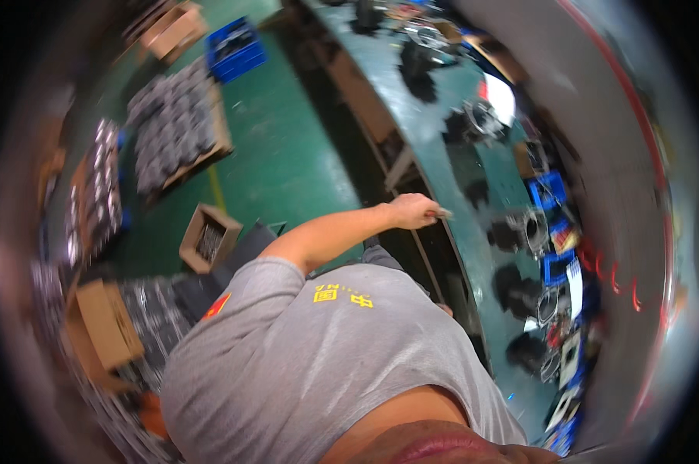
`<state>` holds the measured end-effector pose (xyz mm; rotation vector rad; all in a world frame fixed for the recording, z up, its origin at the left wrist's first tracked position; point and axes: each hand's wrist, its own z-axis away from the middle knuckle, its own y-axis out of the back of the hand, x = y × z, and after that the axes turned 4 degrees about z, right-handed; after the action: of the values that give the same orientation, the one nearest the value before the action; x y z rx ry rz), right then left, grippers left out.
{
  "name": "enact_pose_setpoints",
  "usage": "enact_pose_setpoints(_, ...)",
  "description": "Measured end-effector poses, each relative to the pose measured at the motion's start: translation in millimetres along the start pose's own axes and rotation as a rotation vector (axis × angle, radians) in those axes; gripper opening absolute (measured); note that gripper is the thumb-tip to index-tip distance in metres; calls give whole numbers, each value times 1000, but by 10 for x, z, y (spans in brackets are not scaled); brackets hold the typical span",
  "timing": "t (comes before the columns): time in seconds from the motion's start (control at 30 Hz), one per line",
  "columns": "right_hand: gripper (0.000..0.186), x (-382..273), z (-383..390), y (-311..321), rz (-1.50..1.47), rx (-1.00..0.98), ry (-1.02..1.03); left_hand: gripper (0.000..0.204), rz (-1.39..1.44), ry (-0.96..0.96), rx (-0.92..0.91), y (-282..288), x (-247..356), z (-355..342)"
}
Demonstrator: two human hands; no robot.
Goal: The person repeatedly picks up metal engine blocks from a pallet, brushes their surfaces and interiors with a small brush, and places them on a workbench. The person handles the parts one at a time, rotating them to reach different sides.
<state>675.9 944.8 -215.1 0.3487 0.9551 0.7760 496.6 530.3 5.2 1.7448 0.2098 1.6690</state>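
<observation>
My left hand [413, 211] reaches out across the front of my body, at the edge of the green-topped workbench [467, 251]. Its fingers are closed on a small metallic piece [442, 213], whose tip sticks out toward the bench. The kind of piece is too small to make out. Past the grey shirt, a small patch of skin shows beside the bench edge, perhaps part of my right hand [446, 309]; its fingers are hidden. Nearest to the left hand on the bench is a metal housing with a round opening [533, 230].
Several similar metal housings [485, 120] stand along the bench, with blue bins [549, 190] behind them. On the green floor to the left are a pallet of grey parts [172, 127], a blue crate [235, 50] and cardboard boxes [209, 238]. An open carton [106, 325] sits lower left.
</observation>
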Motion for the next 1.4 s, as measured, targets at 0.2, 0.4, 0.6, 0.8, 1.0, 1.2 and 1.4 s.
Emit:
enact_pose_setpoints(0.2,33,-685,-1662,-108,199,-166,231,22,-141,976,261,655,-2265,1855)
enact_pose_setpoints(0.4,32,-3111,-2622,-295,-35,-485,109,25,188,1341,946,363,-2504,3860)
enact_pose_setpoints(0.6,41,-4649,-3668,-1045,97,-518,453,21,411,1617,1048,-963,-2197,4190)
enact_pose_setpoints(0.8,35,-5379,-4160,-1926,279,-676,579,28,386,1475,-124,-1672,-2476,4184)
enact_pose_setpoints(1.0,16,-5128,-5040,-2435,267,-944,228,18,922,1362,980,20,-3121,4359)
enact_pose_setpoints(1.2,19,-6626,-4509,-3836,736,-916,670,24,505,1212,1654,2090,-3809,5214)
enact_pose_setpoints(1.4,15,-8469,-3967,-4880,467,-904,355,19,451,1169,1697,2718,-4482,5767)
